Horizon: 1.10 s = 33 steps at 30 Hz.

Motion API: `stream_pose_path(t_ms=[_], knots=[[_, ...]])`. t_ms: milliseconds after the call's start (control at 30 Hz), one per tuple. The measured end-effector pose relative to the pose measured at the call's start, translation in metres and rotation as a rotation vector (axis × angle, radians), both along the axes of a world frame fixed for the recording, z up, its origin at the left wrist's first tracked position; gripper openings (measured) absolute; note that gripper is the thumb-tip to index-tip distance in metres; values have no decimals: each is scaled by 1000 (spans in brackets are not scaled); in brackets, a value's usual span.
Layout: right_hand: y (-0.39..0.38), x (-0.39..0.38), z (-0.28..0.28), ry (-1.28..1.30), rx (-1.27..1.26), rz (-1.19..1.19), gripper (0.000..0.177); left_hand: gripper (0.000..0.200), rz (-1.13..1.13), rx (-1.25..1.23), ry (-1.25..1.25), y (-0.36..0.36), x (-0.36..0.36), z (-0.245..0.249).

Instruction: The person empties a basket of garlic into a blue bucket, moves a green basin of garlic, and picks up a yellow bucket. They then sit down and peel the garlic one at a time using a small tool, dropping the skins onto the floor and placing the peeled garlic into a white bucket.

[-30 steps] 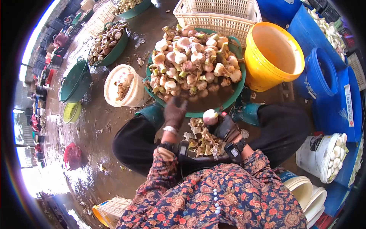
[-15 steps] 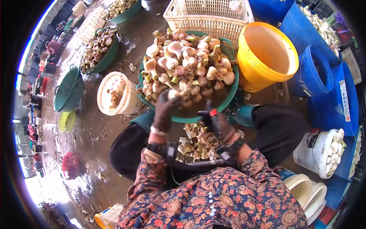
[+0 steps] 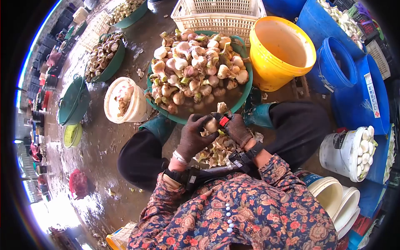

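Note:
My left hand (image 3: 194, 138), in a dark brown glove, is closed around a garlic bulb (image 3: 212, 125) over my lap. Close against it, my gloved right hand (image 3: 238, 131) grips a small tool with a red part (image 3: 224, 121), its working end hidden at the bulb. The bulb's stem end (image 3: 221, 108) sticks up between the hands. Beneath them lies a heap of papery garlic peels (image 3: 220, 151). Just beyond stands a green tub (image 3: 246, 96) heaped with unpeeled garlic bulbs (image 3: 193, 62).
A white bucket (image 3: 142, 111) with peels stands left of the tub, a yellow bucket (image 3: 260, 68) right. Behind is a cream crate (image 3: 216, 18). At right are blue barrels (image 3: 358, 100) and a white bucket of peeled garlic (image 3: 339, 156). More green tubs (image 3: 75, 102) sit left.
Both hands have drawn back from the tub's near edge and come together over the peels. My left hand now holds a garlic bulb against the right hand. The view has shifted slightly.

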State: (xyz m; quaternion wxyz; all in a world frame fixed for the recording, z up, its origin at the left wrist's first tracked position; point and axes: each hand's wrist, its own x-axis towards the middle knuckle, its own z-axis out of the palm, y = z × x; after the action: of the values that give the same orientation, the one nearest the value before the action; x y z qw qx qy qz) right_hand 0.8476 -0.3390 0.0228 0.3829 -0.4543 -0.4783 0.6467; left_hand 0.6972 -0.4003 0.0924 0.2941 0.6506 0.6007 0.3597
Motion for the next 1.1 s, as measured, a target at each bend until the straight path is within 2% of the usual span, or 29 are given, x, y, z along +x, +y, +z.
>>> stream_pose_path(t_ms=[67,100,167,200,233,267,300,333,367,400,433,500,533,567,600,633,667,700,767,800,833,900,933,967,1000,1033,1067,1100], knots=[[-3,4,7,-231,106,27,36,48,19,3,12,-2,4,-5],[-4,4,8,-232,106,28,36,48,37,5,25,-3,5,-6],[-6,6,9,-442,187,79,35,48,36,-25,16,-4,5,-8],[-6,7,-2,-444,186,80,35,48,36,-54,7,-3,5,-9],[-5,6,-18,-313,200,55,34,48,38,-55,7,-2,3,-15],[-5,6,-27,-182,213,29,34,45,61,-188,-309,0,-2,-24],[-7,7,-5,-183,213,30,34,43,82,-319,-625,2,-7,-28],[-9,10,18,61,-85,71,33,44,77,-448,-928,3,-16,-30],[-10,11,35,305,-385,109,33,44,78,-449,-928,1,-13,-33],[-9,15,28,285,-361,159,40,46,106,-439,-1067,-2,-7,-36],[-7,17,28,285,-361,158,40,49,133,-428,-1206,-2,-1,-39],[-5,20,27,286,-660,253,51,59,113,-420,-963,0,8,-48],[-5,20,25,284,-666,252,51,62,87,-342,-789,0,8,-52],[-6,19,21,224,-608,243,51,64,63,-262,-615,3,9,-52],[-6,18,16,168,-548,234,50,64,66,-265,-616,5,8,-50],[-4,16,11,112,-487,224,50,65,180,-39,-335,7,8,-49],[3,15,7,14,-517,224,40,66,288,185,-50,10,7,-45],[2,15,4,14,-518,225,40,66,289,183,-49,12,5,-43],[0,14,1,-166,-141,322,32,54,4,110,143,14,-7,-39],[1,15,-4,-205,-138,357,29,40,-118,-202,-98,14,-14,-50],[1,17,-8,-205,-140,361,29,40,-114,-205,-98,12,-14,-56],[2,16,-8,-188,91,418,31,24,73,-395,-276,10,-11,-56],[2,20,-8,-186,88,415,31,17,99,-419,-441,10,-10,-65],[4,23,6,-49,-49,420,33,17,99,-421,-441,10,-11,-60],[5,24,14,90,-184,423,36,22,159,-523,-801,10,-14,-55],[5,24,15,90,-183,422,36,27,219,-615,-1162,10,-17,-49],[5,23,16,187,-159,408,39,28,120,-508,-927,8,-20,-39],[4,22,17,283,-136,395,42,28,121,-505,-928,7,-24,-44]])
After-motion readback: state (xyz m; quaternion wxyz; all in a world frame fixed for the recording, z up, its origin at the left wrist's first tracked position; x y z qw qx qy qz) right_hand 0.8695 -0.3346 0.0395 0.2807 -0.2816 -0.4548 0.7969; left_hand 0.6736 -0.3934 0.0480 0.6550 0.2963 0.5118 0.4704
